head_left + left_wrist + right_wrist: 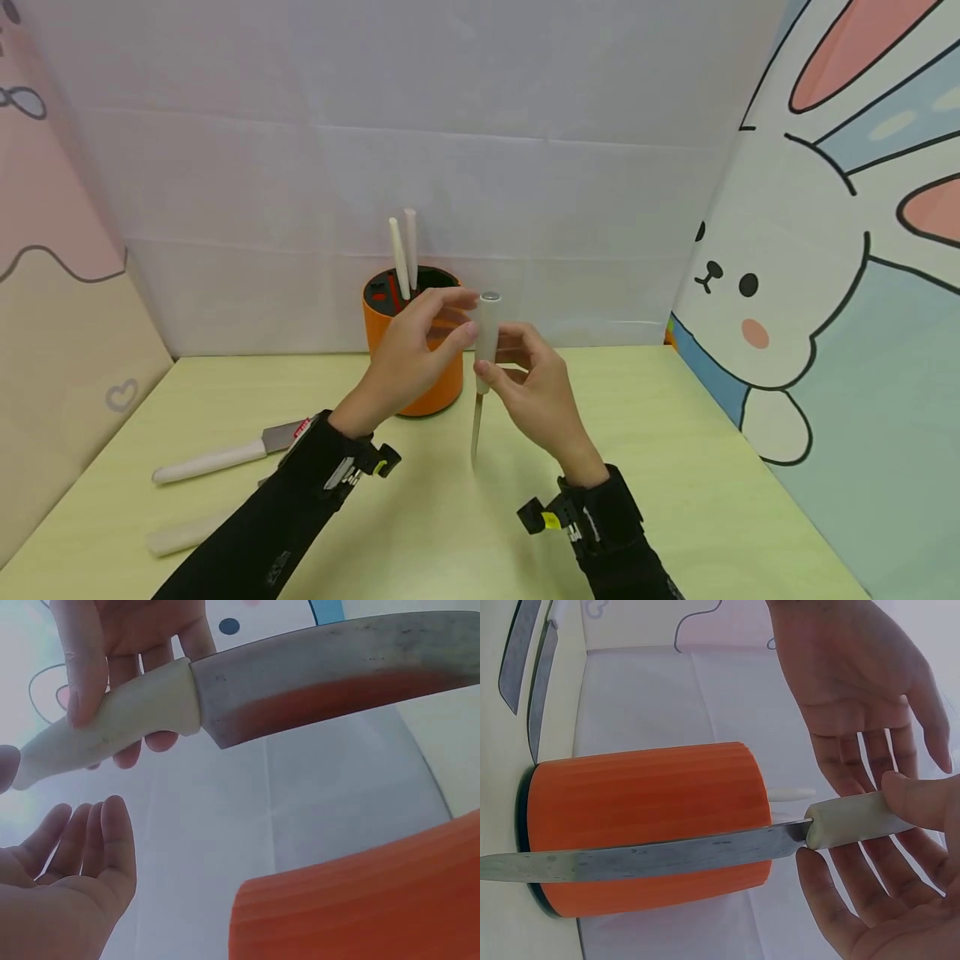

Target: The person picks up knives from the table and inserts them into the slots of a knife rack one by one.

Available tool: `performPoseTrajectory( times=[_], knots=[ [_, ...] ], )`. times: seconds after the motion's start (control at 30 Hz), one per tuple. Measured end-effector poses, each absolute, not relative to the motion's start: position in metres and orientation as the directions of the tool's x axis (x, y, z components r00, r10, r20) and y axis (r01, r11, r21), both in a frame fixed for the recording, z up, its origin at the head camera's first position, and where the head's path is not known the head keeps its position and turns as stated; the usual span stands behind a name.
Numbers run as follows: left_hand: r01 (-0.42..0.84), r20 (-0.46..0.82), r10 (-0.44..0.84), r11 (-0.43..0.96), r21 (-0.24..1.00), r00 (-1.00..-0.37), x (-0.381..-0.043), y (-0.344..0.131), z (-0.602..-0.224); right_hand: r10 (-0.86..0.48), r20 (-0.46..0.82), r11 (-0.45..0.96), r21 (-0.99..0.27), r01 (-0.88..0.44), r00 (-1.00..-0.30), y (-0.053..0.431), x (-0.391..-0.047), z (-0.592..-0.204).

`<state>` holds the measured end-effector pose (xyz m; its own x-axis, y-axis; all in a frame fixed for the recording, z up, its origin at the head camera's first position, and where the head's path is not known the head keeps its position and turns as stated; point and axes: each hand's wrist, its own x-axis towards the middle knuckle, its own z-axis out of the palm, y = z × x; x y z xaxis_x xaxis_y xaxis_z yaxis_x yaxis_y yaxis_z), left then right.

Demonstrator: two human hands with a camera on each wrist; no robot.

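My right hand grips a kitchen knife by its white handle, thumb on one side and fingers behind. The blade points down, its tip close to the table. Beside the upper handle is my left hand, its fingers loosely bent; the left wrist view shows these fingers apart from the handle. Whether the left thumb touches the handle's end I cannot tell. Behind the hands stands an orange knife holder with a dark top, and two white handles stick up from it.
Left on the pale table lie two more knives, a nearer one partly hidden by my left sleeve and a farther one. A white sheet hangs behind the table. Cartoon-printed panels stand at both sides.
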<state>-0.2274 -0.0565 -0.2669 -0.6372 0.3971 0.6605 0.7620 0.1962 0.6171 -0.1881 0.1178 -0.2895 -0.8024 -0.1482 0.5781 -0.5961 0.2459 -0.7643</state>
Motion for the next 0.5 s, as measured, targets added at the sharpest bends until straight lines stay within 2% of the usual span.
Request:
performPoseTrajectory(
  times=[0.2, 0.5],
  knots=[
    [0.781, 0.682, 0.398, 0.177, 0.599, -0.613, -0.245, -0.046, -0.276, -0.142, 0.597, 0.252, -0.750, -0.612, -0.790, 0.119, -0.189, -0.292],
    [0.782, 0.693, 0.381, 0.164, 0.601, -0.612, -0.248, -0.039, -0.278, -0.150, 0.625, 0.238, -0.729, -0.641, -0.766, 0.127, -0.211, -0.315]
  ],
)
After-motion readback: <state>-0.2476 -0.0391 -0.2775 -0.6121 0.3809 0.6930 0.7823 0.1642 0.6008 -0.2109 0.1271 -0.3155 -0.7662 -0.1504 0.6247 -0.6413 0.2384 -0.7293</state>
